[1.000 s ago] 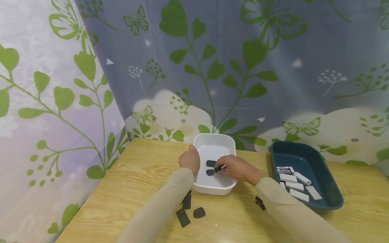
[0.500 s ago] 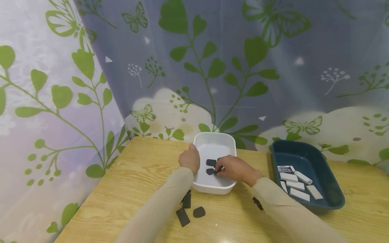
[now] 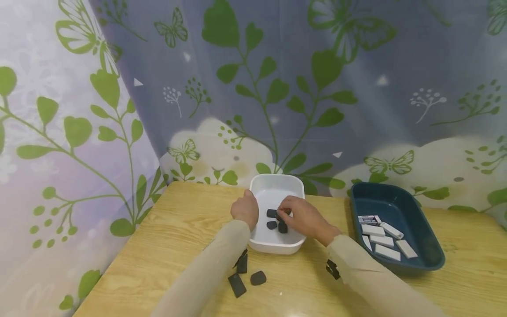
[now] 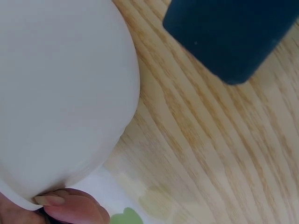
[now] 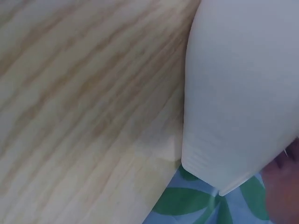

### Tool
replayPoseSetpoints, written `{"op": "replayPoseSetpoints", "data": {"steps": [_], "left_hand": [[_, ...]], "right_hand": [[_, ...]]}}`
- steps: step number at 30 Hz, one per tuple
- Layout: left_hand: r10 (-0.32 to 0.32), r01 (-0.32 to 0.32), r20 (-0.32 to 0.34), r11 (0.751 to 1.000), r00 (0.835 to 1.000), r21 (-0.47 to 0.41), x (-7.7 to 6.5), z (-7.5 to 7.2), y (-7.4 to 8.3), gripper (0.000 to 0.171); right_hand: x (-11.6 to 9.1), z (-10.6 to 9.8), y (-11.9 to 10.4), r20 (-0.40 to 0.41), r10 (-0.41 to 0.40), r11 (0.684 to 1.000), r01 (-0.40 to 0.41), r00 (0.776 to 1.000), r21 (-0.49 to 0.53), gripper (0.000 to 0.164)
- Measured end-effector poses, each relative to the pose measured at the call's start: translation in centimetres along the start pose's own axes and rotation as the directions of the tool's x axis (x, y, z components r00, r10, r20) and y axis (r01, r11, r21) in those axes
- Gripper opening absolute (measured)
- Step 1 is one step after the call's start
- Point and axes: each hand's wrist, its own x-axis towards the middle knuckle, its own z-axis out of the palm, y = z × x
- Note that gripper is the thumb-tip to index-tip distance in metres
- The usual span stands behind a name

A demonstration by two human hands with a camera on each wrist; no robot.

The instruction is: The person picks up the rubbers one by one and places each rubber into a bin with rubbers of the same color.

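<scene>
In the head view my left hand (image 3: pixel 244 210) grips the left rim of a white plastic basin (image 3: pixel 277 247). The left wrist view shows fingertips (image 4: pixel 70 207) bent over the rim. My right hand (image 3: pixel 305 218) reaches over the basin's right side, its thumb and index finger pinching at a small dark piece, largely hidden by the fingers. Beside them on the basin floor lie a black rectangular block (image 3: pixel 271 213), a rounded black block (image 3: pixel 271 225) and another black block (image 3: pixel 283 227). The right wrist view shows mainly the basin's outer wall (image 5: pixel 238 93).
Several black blocks (image 3: pixel 237 285) lie on the wooden table (image 3: pixel 190 211) near the left forearm. To the right, a dark teal basin (image 3: pixel 416 211) holds several white eraser-like blocks (image 3: pixel 387 252), one with a printed sleeve (image 3: pixel 369 220). A patterned curtain (image 3: pixel 253 88) hangs behind.
My right fingers have shifted slightly up and left inside the white basin, leaving a black block uncovered below them. The left hand keeps its grip on the rim.
</scene>
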Motion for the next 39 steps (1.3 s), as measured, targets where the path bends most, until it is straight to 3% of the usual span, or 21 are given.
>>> {"op": "replayPoseSetpoints", "data": {"steps": [2, 5, 7, 11, 14, 19, 24, 27, 31, 33, 36, 39], "left_hand": [[0.001, -0.001, 0.008, 1.0, 1.0, -0.004, -0.2, 0.1, -0.1, 0.018], [0.002, -0.001, 0.011, 1.0, 1.0, -0.012, -0.4, 0.3, 0.0, 0.018], [0.001, -0.001, 0.004, 1.0, 1.0, -0.014, -0.4, 0.5, 0.0, 0.017], [0.003, -0.003, -0.002, 1.0, 1.0, -0.009, -0.5, 0.5, 0.2, 0.016], [0.007, -0.007, -0.015, 1.0, 1.0, -0.002, -0.6, 0.4, 0.3, 0.016], [0.031, -0.031, -0.019, 0.999, 0.999, 0.009, -0.2, 0.2, -0.1, 0.019], [0.104, -0.096, 0.079, 0.99, 0.991, -0.099, 1.0, -0.3, -1.6, 0.034], [0.155, -0.095, 0.191, 0.953, 0.969, -0.289, 1.4, -1.0, -3.6, 0.047], [0.271, -0.103, 0.269, 0.856, 0.924, -0.506, 1.0, -2.1, -7.3, 0.041], [0.339, -0.146, 0.288, 0.835, 0.896, -0.531, 0.4, -2.4, -9.0, 0.029], [0.42, -0.219, 0.332, 0.837, 0.845, -0.501, -1.0, -2.7, -11.0, 0.014], [0.481, -0.287, 0.355, 0.831, 0.802, -0.477, -2.7, -2.8, -11.9, 0.009]], "right_hand": [[-0.1, 0.0, 0.2, -0.131, 0.061, 0.995, -0.07, 0.99, -0.064, 0.008], [-0.3, -0.1, 0.7, -0.257, 0.206, 0.963, -0.242, 0.944, -0.116, 0.028], [-0.2, -0.2, 1.1, -0.246, 0.338, 0.922, -0.372, 0.908, -0.105, 0.044], [-0.1, -0.3, 1.4, -0.068, 0.57, 0.819, -0.573, 0.819, -0.025, 0.06], [0.0, -0.4, 1.4, 0.015, 0.631, 0.775, -0.631, 0.775, 0.036, 0.064], [0.1, -0.3, 1.3, -0.028, 0.657, 0.751, -0.651, 0.754, 0.111, 0.065], [0.9, 0.0, 0.7, -0.03, 0.699, 0.709, -0.687, 0.714, 0.159, 0.069], [1.6, 0.5, 0.2, -0.013, 0.717, 0.689, -0.704, 0.697, 0.172, 0.071], [2.2, 1.0, -0.1, -0.012, 0.729, 0.676, -0.718, 0.684, 0.165, 0.071], [2.3, 1.0, -0.1, -0.013, 0.734, 0.672, -0.723, 0.679, 0.161, 0.071], [2.2, 1.0, 0.2, -0.008, 0.74, 0.665, -0.729, 0.673, 0.16, 0.071], [2.0, 1.0, 0.4, 0.0, 0.744, 0.659, -0.734, 0.668, 0.162, 0.071]]}}
